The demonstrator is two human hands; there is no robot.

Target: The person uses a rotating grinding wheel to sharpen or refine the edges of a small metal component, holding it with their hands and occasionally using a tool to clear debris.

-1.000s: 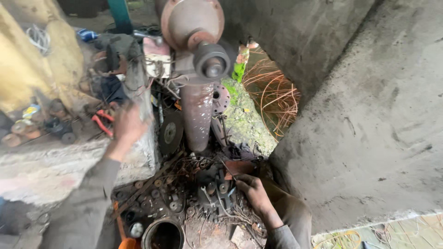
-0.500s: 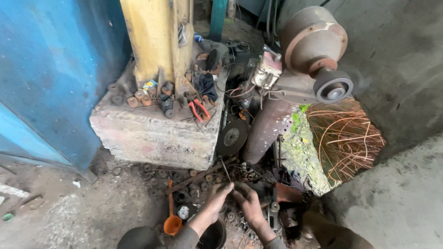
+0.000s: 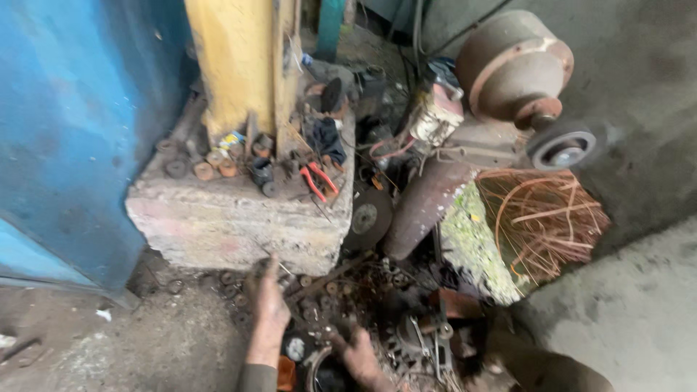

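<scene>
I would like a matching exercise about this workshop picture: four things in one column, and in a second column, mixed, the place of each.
Things:
1. red-handled pliers
2. copper wire bundle
3. left hand
4. grinding wheel

Places:
A. on the floor scrap just below the concrete block
B. at the end of the rusty motor, upper right
C. on top of the concrete block
D. right of the mossy stone

Pairs: 1-C, 2-D, 3-A, 4-B

No pkgs, labels, signs or screens visible.
</scene>
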